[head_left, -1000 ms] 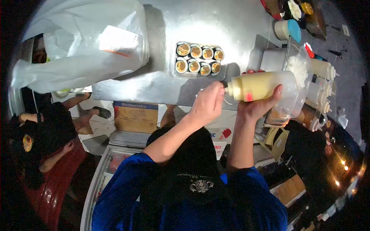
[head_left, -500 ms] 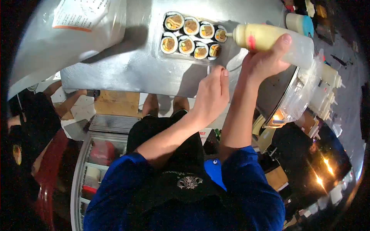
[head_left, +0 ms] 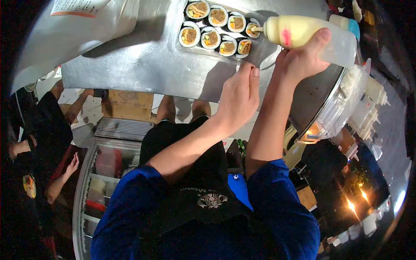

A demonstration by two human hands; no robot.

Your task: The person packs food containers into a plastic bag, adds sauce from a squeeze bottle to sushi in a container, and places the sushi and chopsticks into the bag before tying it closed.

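A clear plastic tray [head_left: 203,55] on the metal table holds two rows of sliced sushi rolls [head_left: 211,38] with white rice, dark seaweed and a brown and orange filling. My right hand [head_left: 305,56] is wrapped round a squeeze bottle [head_left: 299,32] of pale yellow sauce. The bottle lies nearly level, its nozzle tip at the rightmost roll of the far row. My left hand [head_left: 239,97] is closed beside the tray's near right corner, fingers curled under. What it pinches, if anything, is hidden.
A large plastic bag with a printed label [head_left: 76,6] stands at the left on the metal table [head_left: 130,78]. Several more squeeze bottles [head_left: 368,106] and a wrapped container [head_left: 336,106] are at the right. Another person's hand [head_left: 73,164] shows at the left, beside a glass-topped cooler [head_left: 97,173].
The view has shifted slightly, so the table sits higher. The bottle's nozzle stays at the end roll, and the left hand keeps its place by the tray. Another person's hand has appeared at left.
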